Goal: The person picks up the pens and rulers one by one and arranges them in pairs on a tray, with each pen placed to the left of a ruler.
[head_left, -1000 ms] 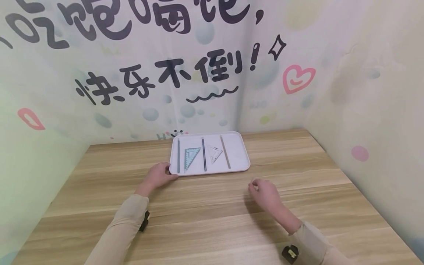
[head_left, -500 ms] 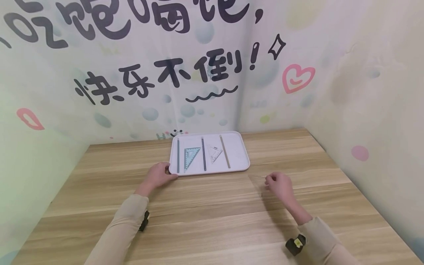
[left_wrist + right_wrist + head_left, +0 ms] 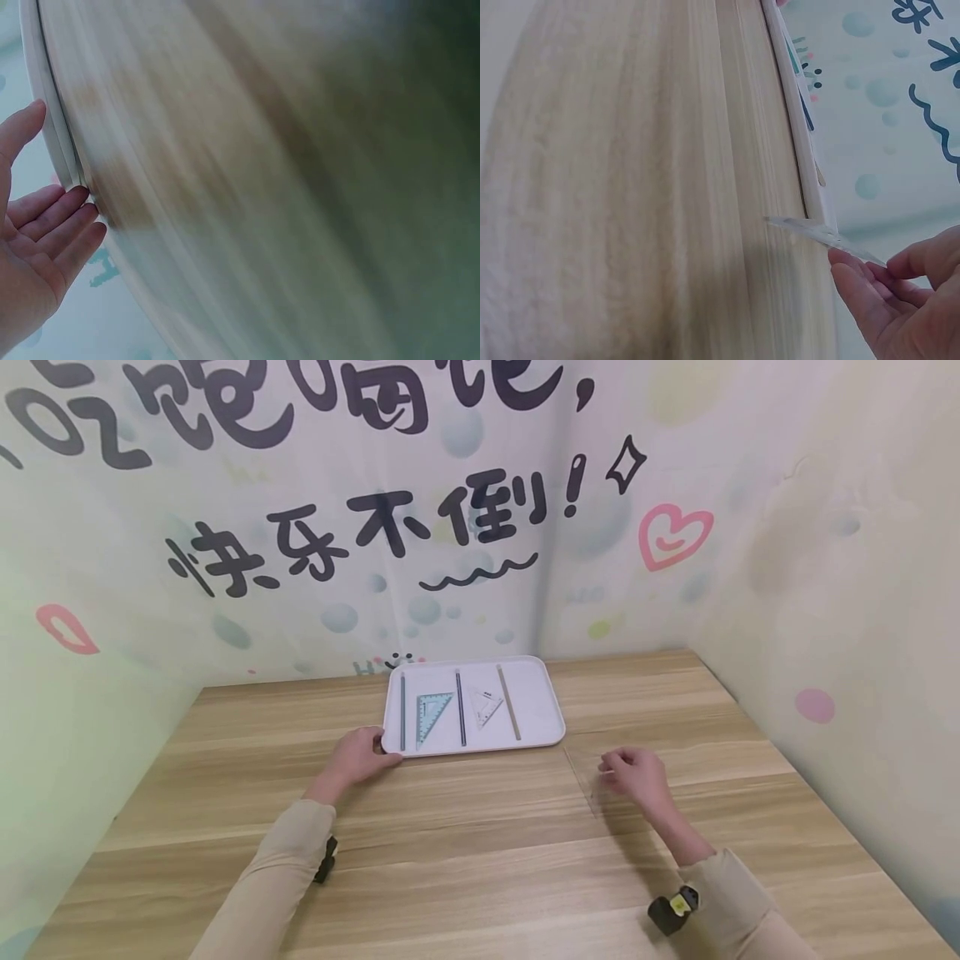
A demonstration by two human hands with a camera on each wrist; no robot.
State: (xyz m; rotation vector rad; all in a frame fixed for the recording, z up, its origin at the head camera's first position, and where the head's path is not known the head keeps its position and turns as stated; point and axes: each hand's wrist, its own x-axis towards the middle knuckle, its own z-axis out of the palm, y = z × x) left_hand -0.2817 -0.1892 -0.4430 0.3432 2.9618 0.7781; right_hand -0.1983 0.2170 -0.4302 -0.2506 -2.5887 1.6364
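Observation:
My left hand [image 3: 360,756] holds the front left corner of a white tray [image 3: 542,706], thumb and fingers on either side of it. Between thumb and fingertips, my right hand [image 3: 637,777] pinches a clear triangular set square [image 3: 802,227], off the tray's front right corner. This set square is nearly see-through in the head view. On the tray, from left to right, lie a teal pencil [image 3: 402,714], a bluish set square [image 3: 431,718], a dark pencil [image 3: 461,708], a small clear set square [image 3: 487,707] and a tan pencil [image 3: 509,703].
A wood-grain table [image 3: 480,852] carries the tray near its back edge. Behind it stands a wall covering [image 3: 300,635] with printed lettering; another wall [image 3: 832,635] borders the right side. The tray's right end shows bare white surface.
My right hand has moved right and slightly away from me, and the clear set square has come into sight in its fingers. The left hand and tray stay in place.

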